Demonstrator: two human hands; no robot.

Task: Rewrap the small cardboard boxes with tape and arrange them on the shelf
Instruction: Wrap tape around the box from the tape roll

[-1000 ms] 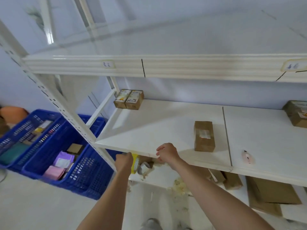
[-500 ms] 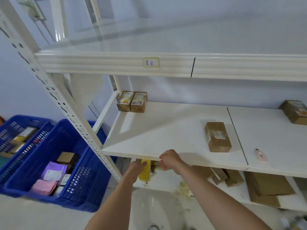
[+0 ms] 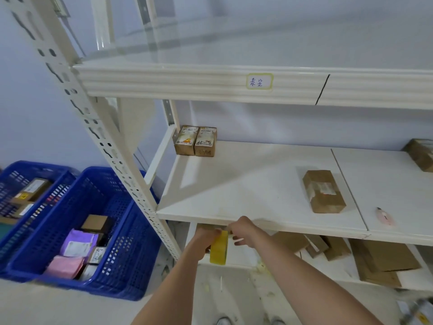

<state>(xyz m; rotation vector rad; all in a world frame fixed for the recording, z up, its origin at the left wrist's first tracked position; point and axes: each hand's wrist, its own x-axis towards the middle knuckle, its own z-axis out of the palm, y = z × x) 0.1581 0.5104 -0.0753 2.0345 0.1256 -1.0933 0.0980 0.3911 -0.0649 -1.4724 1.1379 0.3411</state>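
Your left hand grips the yellow roll of packing tape just under the white middle shelf board's front edge, while your right hand, fingers loosely curled, picks at its end. Pull a straight strip before reaching the brown cardboard box lying flat above; 2 labelled boxes stand in the back corner.

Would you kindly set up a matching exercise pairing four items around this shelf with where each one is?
Items:
1. yellow tape roll
2. pink utility knife
3. pair of labelled boxes
4. purple packet

Places:
A. in a blue crate
B. back left corner of the middle shelf
C. held by the left hand
D. near the shelf's front edge, right of the seam

Pairs: 1-C, 2-D, 3-B, 4-A
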